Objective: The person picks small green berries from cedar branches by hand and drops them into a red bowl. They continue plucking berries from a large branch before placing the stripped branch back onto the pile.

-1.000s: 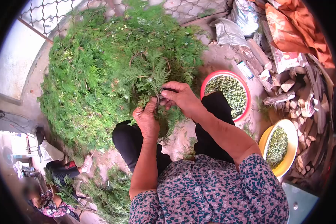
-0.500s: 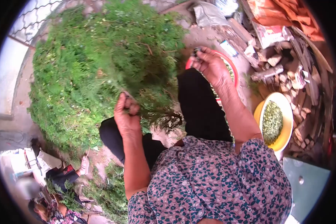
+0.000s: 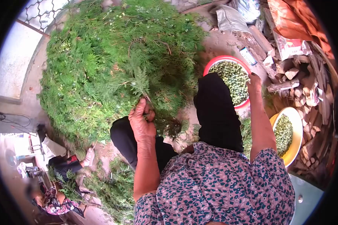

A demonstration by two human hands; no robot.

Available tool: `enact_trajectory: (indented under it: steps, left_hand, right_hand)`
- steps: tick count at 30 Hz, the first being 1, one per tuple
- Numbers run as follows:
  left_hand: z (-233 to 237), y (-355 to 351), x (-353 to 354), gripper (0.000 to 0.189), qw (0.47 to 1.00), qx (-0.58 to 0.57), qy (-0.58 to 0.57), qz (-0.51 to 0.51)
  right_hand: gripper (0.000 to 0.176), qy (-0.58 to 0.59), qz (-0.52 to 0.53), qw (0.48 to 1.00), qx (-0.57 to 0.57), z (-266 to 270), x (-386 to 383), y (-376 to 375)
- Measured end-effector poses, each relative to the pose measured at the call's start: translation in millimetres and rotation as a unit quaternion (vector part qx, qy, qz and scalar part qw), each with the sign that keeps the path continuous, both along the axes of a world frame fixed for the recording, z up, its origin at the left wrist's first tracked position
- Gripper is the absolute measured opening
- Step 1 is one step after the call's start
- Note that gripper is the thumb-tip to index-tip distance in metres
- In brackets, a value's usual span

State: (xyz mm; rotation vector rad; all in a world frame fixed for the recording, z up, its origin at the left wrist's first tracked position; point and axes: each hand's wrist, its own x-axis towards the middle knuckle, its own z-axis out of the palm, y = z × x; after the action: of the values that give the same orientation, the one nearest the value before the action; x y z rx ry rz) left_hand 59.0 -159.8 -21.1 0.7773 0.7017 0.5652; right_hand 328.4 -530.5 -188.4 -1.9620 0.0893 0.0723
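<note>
Left hand (image 3: 142, 122) fingers grip a sprig (image 3: 141, 80) left of the red bowl (image 3: 225, 57), with a knee (image 3: 218, 108) between them. Right hand (image 3: 254, 81) is at the bowl's rim; I cannot tell its fingers' state. Firewood (image 3: 308, 93) lies just right.

No legible text found. The printed sack (image 3: 289, 47) and small carton (image 3: 248, 56) possibly carry lettering, too blurred to read.

The big heap of green feathery branches (image 3: 101, 67) lies before you. Your left hand (image 3: 142, 123) closes on a green leafy sprig (image 3: 141, 80) at the heap's near edge. To the right sits the round red plastic basin (image 3: 223, 58), with your right hand (image 3: 254, 80) at its right rim. The round yellow plastic bowl (image 3: 294, 117) sits nearer you and farther right, with the stack of split brown firewood (image 3: 308, 93) just behind it.
</note>
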Motion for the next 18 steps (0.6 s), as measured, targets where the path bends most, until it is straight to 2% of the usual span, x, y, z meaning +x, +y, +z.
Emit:
enact_trajectory:
  steps: [2,4,5,6,7,9,10,11,12,13,15,16,18]
  left_hand:
    - [1,-4,-1,0.011,0.999,0.006,0.026,0.023]
    - [-2,-7,-4,0.009,0.999,0.041,0.014,-0.003]
    - [-3,-9,-3,0.009,0.999,0.041,0.012,-0.003]
    - [-5,-11,-3,0.008,0.998,0.058,0.020,0.004]
    - [-6,-14,-2,0.006,0.997,0.075,0.027,0.011]
    - [-5,-20,-3,0.004,0.997,0.072,0.017,0.008]
    - [-9,-21,-5,0.004,0.996,0.086,0.020,-0.015]
    - [-12,-22,-6,0.004,0.994,0.100,0.024,-0.037]
    - [-6,-30,-3,0.005,0.995,0.097,0.009,-0.034]
    - [-9,-31,-5,0.005,0.995,0.096,0.010,-0.033]
    - [-17,-33,-10,0.006,0.989,0.132,0.019,-0.068]
    - [-20,-36,-9,0.008,0.989,0.135,0.017,-0.066]
    - [-17,-37,-10,0.010,0.988,0.133,0.013,-0.074]
  right_hand:
    - [0.037,0.091,-0.181,0.967,0.153,41,-9,23]
    - [0.028,-0.003,-0.136,0.946,0.294,81,-37,71]
    - [0.021,-0.029,-0.063,0.960,0.272,113,-57,102]
    - [0.019,-0.063,0.060,0.955,0.284,124,-73,124]
    - [0.019,-0.027,0.107,0.960,0.257,149,-101,154]
    - [0.037,-0.079,0.260,0.955,0.117,166,-141,198]
    - [0.044,-0.090,0.289,0.946,0.118,169,-156,216]
    - [0.042,-0.068,0.304,0.940,0.140,170,-170,230]
    - [0.038,-0.059,0.274,0.937,0.208,164,-181,247]
    - [0.038,-0.058,0.275,0.937,0.207,164,-183,252]
    - [0.029,-0.004,0.267,0.931,0.249,166,-186,257]
    - [0.019,-0.015,0.238,0.920,0.311,152,-184,263]
    - [0.016,0.022,0.238,0.916,0.323,146,-179,259]
